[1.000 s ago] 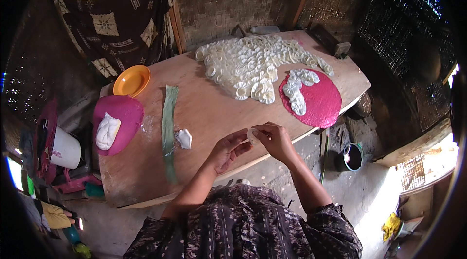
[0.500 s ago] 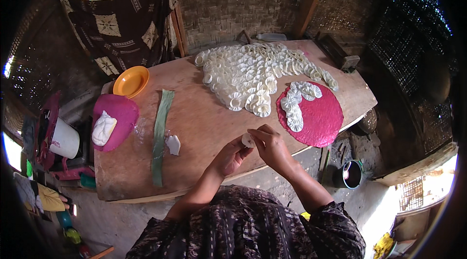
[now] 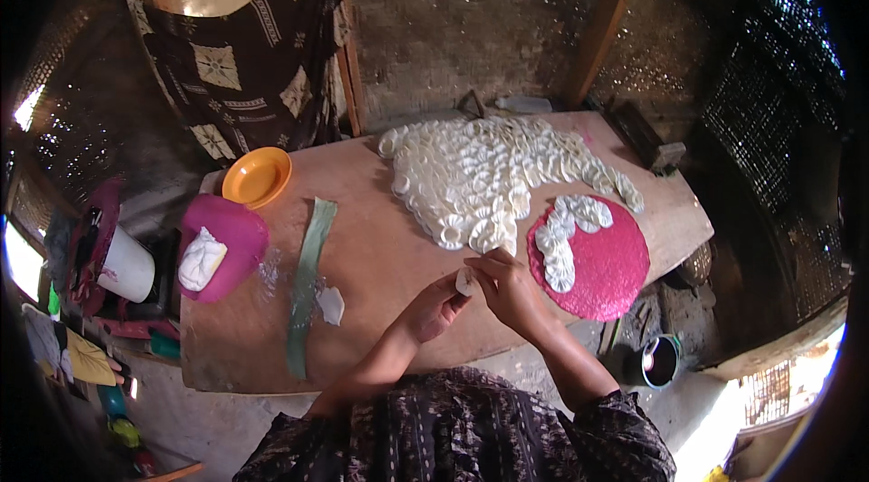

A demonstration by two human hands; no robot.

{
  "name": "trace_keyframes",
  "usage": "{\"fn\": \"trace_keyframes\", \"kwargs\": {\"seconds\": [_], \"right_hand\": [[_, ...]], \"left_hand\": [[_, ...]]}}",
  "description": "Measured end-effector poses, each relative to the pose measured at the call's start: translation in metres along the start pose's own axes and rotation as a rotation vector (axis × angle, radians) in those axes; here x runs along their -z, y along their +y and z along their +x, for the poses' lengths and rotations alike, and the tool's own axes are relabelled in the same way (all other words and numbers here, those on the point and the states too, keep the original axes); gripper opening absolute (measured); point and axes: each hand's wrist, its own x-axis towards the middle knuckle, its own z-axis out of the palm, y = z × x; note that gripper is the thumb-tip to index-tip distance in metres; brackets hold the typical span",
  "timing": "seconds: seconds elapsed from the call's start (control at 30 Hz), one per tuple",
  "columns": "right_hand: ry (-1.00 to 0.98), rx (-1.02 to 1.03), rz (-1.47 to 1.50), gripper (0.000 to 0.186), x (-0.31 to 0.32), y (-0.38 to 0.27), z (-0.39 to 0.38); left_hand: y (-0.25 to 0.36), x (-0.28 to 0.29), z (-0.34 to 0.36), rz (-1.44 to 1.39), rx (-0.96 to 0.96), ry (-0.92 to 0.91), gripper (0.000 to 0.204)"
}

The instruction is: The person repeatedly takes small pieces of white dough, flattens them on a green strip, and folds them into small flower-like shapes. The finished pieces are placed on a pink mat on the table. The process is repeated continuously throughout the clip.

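Over the near edge of the table, both hands meet at one small round piece of white dough (image 3: 465, 281). My left hand (image 3: 434, 308) has its fingertips and thumb around the piece's left and lower side. From the right, my right hand (image 3: 509, 292) pinches its edge, hiding part of it. Just beyond lie many pleated white dough cups (image 3: 471, 179), overlapping in a wide heap. More pleated cups (image 3: 558, 256) form a curved row on a round pink mat (image 3: 605, 265) right of my hands. A flat white scrap (image 3: 331, 305) lies to the left.
Left of the hands, a long green cloth strip (image 3: 310, 292) crosses the table (image 3: 380, 238). Farther left are a pink plate (image 3: 244, 256) bearing a white dough lump (image 3: 201, 259) and an orange bowl (image 3: 257, 178). A dark bucket (image 3: 659, 361) stands on the floor at right.
The head view has tilted, so the table and everything on it sit lower in the picture. Both hands keep hold of the dough piece, which is turned slightly between the fingers.
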Motion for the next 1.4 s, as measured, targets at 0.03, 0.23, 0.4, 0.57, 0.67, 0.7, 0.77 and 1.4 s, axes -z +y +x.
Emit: {"fn": "trace_keyframes", "kwargs": {"seconds": [0.03,0.23,0.4,0.57,0.67,0.7,0.77,1.4], "right_hand": [[-0.002,-0.005,0.009,0.019,-0.002,0.000,0.005],[-0.057,-0.020,0.010,0.030,-0.015,-0.008,0.041],[0.062,0.177,-0.286,0.047,-0.019,-0.020,0.051],[-0.053,0.202,-0.527,0.041,-0.026,-0.022,0.056],[-0.007,0.176,-0.680,0.047,-0.031,-0.013,0.056],[-0.020,0.164,-0.725,0.039,-0.031,-0.006,0.054],[-0.040,0.115,-0.572,0.031,-0.030,0.013,0.048],[0.171,-0.751,-0.806,0.047,0.093,0.258,-0.099]], "left_hand": [[0.005,0.003,0.001,0.011,-0.001,-0.009,0.034],[0.033,0.018,0.010,0.001,-0.086,0.007,0.031],[0.050,0.031,0.021,-0.088,-0.195,0.010,0.030],[0.056,0.030,0.030,0.023,-0.282,0.031,0.038],[0.056,0.020,0.031,0.003,-0.279,0.036,0.045],[0.054,0.016,0.029,-0.021,-0.262,0.041,0.048],[0.049,0.011,0.021,0.011,-0.207,0.066,0.057],[0.068,0.055,-0.041,0.513,-0.134,0.266,0.053]]}}
